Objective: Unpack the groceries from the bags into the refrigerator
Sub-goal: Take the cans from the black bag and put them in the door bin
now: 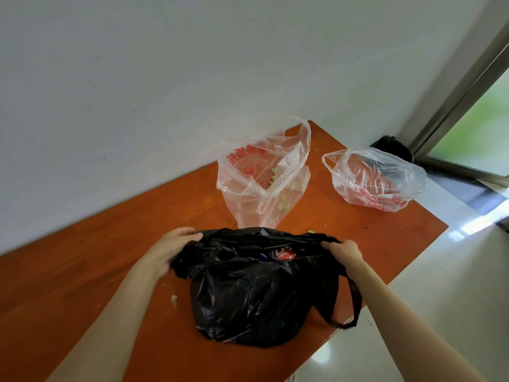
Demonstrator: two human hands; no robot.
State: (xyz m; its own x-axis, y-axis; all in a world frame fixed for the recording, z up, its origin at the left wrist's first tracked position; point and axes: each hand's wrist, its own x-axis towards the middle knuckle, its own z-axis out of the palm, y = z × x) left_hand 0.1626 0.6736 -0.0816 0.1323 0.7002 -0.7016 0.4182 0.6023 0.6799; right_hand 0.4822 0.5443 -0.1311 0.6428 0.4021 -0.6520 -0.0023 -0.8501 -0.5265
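Observation:
A full black plastic bag [248,296] sits on the orange-brown table [82,271] in front of me. My left hand [170,249] grips the left side of its mouth and my right hand [344,253] grips the right side, holding the mouth spread. Inside the opening shows a red and white package [282,254]; the other contents are hidden. Behind it stands a clear bag with red print [261,183] holding pale green scraps. A second clear printed bag [377,180] lies at the table's far right.
The table stands against a white wall [165,78]. Small food crumbs [174,300] lie on the tabletop. A black bag [392,146] sits on the floor by a metal-framed door [454,111]. Shiny tiled floor [454,271] lies right of the table.

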